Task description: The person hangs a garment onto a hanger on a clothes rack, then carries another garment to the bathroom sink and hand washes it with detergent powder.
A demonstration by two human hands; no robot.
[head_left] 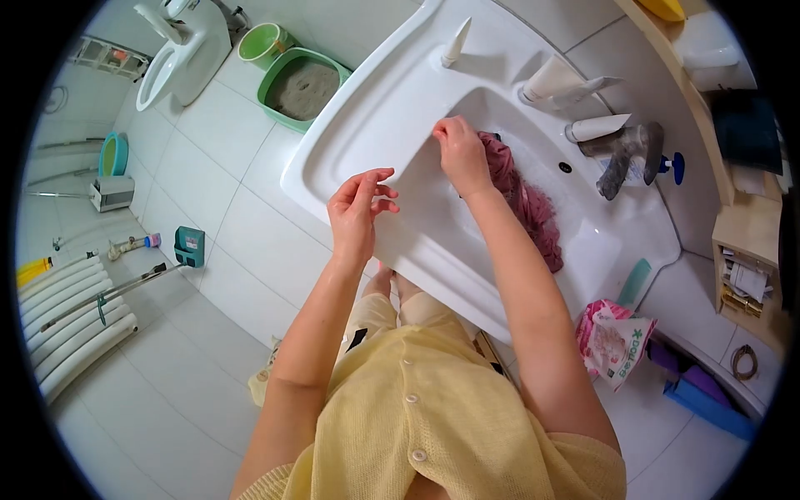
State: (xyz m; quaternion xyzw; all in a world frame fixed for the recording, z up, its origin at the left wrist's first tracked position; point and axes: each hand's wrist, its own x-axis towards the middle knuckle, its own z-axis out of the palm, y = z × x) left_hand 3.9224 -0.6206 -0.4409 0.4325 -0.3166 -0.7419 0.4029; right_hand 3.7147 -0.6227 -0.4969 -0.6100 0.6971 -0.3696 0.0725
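Observation:
Wet dusky-pink cloth (527, 204) lies bunched in the basin of the white sink (358, 125), with some suds around it. My right hand (461, 154) is over the basin's left edge, just beside the cloth's upper end. Its fingers are drawn together in a pinch, and whatever they may hold is hidden. My left hand (358, 212) is raised at the sink's front edge, its fingers apart and curved, holding nothing. To the right of the cloth, the dark drain hole (565, 167) shows.
Tubes, including a white one (597, 127), stand along the sink's back beside a grey cloth (617, 162). A pink-and-white bag (612, 340) sits at the right corner. On the floor are a green litter tray (304, 87), a green bucket (264, 46) and a toilet (185, 54).

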